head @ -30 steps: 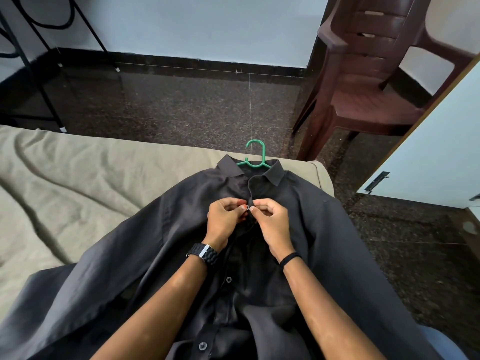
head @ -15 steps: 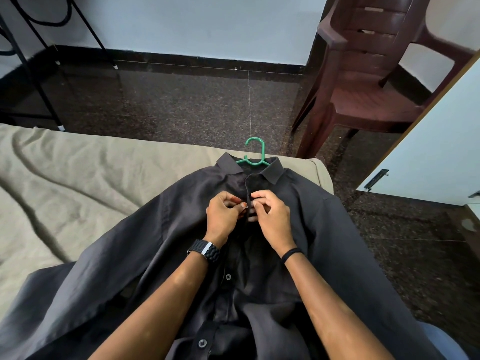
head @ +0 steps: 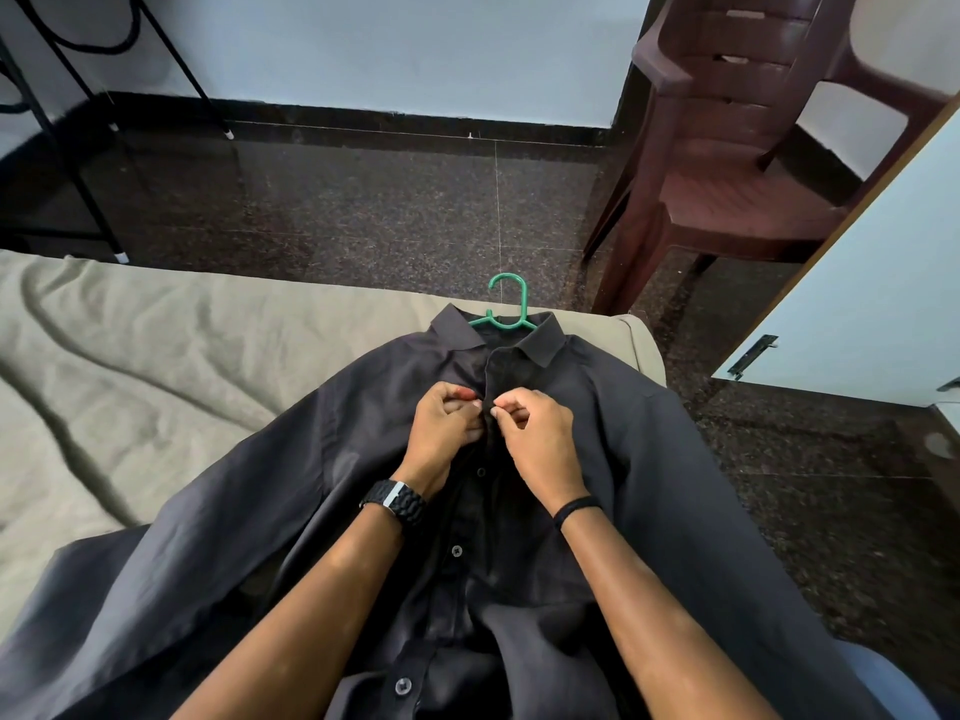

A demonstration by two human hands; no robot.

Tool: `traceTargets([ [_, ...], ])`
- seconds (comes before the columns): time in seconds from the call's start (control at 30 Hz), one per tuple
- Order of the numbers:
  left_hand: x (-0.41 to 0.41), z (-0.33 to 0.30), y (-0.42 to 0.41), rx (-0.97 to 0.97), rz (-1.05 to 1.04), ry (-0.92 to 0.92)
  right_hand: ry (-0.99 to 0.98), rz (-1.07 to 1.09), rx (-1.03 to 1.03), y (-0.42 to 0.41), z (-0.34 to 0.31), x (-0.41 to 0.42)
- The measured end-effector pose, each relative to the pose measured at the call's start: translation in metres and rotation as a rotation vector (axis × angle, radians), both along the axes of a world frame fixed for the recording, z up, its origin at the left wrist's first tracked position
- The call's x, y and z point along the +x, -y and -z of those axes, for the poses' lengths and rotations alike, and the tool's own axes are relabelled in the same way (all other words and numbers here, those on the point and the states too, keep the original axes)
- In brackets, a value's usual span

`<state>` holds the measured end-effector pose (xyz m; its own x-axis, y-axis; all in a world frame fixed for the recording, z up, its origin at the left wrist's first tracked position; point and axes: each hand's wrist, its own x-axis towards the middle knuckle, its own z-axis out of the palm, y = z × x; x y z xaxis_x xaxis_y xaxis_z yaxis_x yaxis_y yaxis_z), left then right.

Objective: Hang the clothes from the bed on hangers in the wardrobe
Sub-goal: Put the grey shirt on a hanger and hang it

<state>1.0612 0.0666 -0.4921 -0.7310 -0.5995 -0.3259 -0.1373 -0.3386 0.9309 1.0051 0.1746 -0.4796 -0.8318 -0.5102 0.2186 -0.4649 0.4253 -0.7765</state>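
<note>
Dark speckled stone flooring (head: 395, 210) runs to a pale wall with a black skirting, and a rumpled beige sheet covers the bed (head: 130, 356) in the foreground. Spread front-up across that sheet lies a dark grey shirt (head: 675, 485), a soft woven cloth with a pointed collar, its sleeves splayed to both sides. From the collar opening juts the curved hook of a green plastic hanger (head: 506, 298), its shoulders tucked inside the shirt.

Both forearms reach forward from the bottom edge and meet at the placket just below the collar. The left hand (head: 441, 433), a black link-strap watch (head: 397, 501) on its wrist, curls its fingers and pinches the left edge of the shirt front. The right hand (head: 540, 439), with a thin black band (head: 574, 509) round the wrist, pinches the facing edge between thumb and forefinger, knuckles raised. Small round dark buttons show down the placket below the hands.

A moulded brown plastic chair (head: 753, 163) stands on the floor at the right, beside a pale blue door panel (head: 857, 304) with a metal latch.
</note>
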Motion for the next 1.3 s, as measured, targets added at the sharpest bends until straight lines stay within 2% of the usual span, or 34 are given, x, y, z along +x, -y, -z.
traceTargets([
  [0.07,0.000,-0.003,0.000,0.008,-0.003,-0.013,-0.044,-0.009,0.023,0.000,-0.002,-0.001],
  [0.17,-0.001,-0.001,-0.001,-0.117,-0.013,0.030,-0.059,-0.028,0.051,0.001,0.000,-0.001],
  [0.27,-0.002,0.000,-0.002,-0.206,-0.074,0.101,0.033,-0.025,-0.009,0.001,0.003,-0.001],
  [0.4,-0.005,0.002,-0.007,-0.224,-0.136,0.121,0.138,0.030,-0.088,0.001,0.007,-0.002],
  [0.47,-0.006,0.002,-0.008,-0.145,-0.142,0.103,0.173,0.058,-0.107,0.002,0.008,-0.003],
  [0.57,-0.005,0.001,-0.009,0.102,-0.123,0.033,0.247,0.071,-0.131,0.004,0.005,-0.007],
  [0.63,-0.003,0.003,-0.009,0.227,-0.103,-0.028,0.416,0.064,-0.200,0.005,0.004,-0.012],
  [0.67,-0.002,0.004,-0.009,0.191,-0.081,-0.043,0.562,0.061,-0.261,0.005,0.005,-0.013],
  [0.7,-0.002,0.005,-0.007,0.065,-0.046,-0.021,0.709,0.064,-0.306,0.005,0.006,-0.014],
  [0.77,-0.004,0.009,-0.002,-0.339,0.036,0.089,0.818,0.067,-0.248,0.006,0.008,-0.018],
  [0.83,-0.008,0.009,0.004,-0.640,0.098,0.183,0.647,0.067,-0.041,0.008,0.010,-0.024],
  [0.87,-0.011,0.007,0.007,-0.699,0.118,0.202,0.510,0.074,0.039,0.011,0.009,-0.029],
  [0.93,-0.017,0.002,0.013,-0.736,0.111,0.225,0.373,0.121,0.044,0.018,0.005,-0.035],
  [1.03,-0.029,-0.006,0.022,-0.727,0.063,0.227,0.505,0.198,-0.080,0.032,0.000,-0.039],
  [1.23,-0.050,-0.011,0.031,-0.837,0.049,0.273,0.418,0.343,-0.054,0.059,-0.001,-0.038],
  [1.3,-0.057,-0.009,0.034,-0.847,0.047,0.311,0.381,0.412,0.058,0.062,-0.004,-0.041],
])
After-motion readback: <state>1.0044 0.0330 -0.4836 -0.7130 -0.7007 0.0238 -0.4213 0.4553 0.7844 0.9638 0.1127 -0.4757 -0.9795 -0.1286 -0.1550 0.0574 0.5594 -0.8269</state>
